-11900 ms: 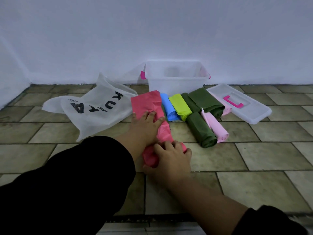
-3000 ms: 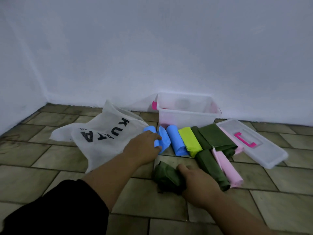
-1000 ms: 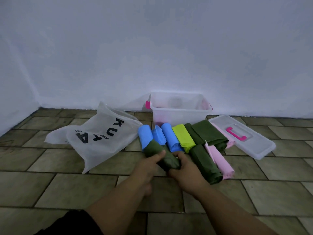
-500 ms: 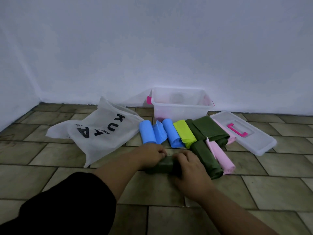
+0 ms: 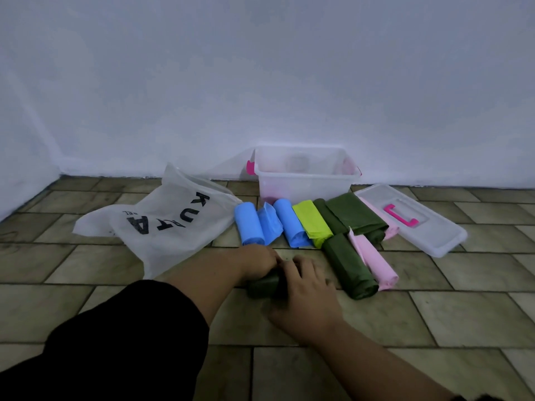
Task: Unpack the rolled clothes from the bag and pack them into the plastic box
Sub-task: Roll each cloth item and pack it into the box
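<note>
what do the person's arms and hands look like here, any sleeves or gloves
Both hands are bare: no gloves, and no rings or watch visible. The left hand comes out of a loose black sleeve that ends near the elbow, leaving the forearm uncovered. The right hand has a bare forearm too, with only a sliver of dark fabric at the bottom frame edge.

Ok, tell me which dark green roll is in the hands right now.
The small dark green roll nearest the camera, pinned to the floor between the left hand and right hand. The other dark green rolls lie untouched in the row by the plastic box.
</note>
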Motion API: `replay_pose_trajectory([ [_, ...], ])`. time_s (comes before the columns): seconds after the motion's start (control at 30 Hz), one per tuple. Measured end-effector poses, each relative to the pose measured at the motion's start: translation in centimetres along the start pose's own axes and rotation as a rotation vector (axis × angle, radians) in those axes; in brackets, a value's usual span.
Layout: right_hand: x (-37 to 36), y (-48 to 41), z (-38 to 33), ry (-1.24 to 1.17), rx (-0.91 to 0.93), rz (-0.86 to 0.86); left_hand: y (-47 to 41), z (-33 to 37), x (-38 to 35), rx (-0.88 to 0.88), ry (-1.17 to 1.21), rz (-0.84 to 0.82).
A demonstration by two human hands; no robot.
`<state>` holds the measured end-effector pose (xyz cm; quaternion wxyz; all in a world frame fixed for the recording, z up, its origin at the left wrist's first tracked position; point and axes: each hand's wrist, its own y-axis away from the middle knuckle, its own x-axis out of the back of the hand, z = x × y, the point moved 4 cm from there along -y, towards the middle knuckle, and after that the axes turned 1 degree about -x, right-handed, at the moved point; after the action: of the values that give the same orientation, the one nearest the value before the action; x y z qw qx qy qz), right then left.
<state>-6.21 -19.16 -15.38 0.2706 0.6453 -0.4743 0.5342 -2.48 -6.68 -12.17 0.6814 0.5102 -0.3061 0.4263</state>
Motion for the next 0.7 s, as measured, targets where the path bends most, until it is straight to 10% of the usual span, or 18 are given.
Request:
replay_pose_trajectory([
  [0.23,-0.6,-1.9,-1.1,-0.008,-0.111,-0.063,0.0,-0.3,0.1,0.063,-0.076,0.039],
  [0.7,2.5,1.6,-0.1,-0.054,0.236,-0.165,-0.2,0.2,-1.2,0.004,-0.172,-0.035],
])
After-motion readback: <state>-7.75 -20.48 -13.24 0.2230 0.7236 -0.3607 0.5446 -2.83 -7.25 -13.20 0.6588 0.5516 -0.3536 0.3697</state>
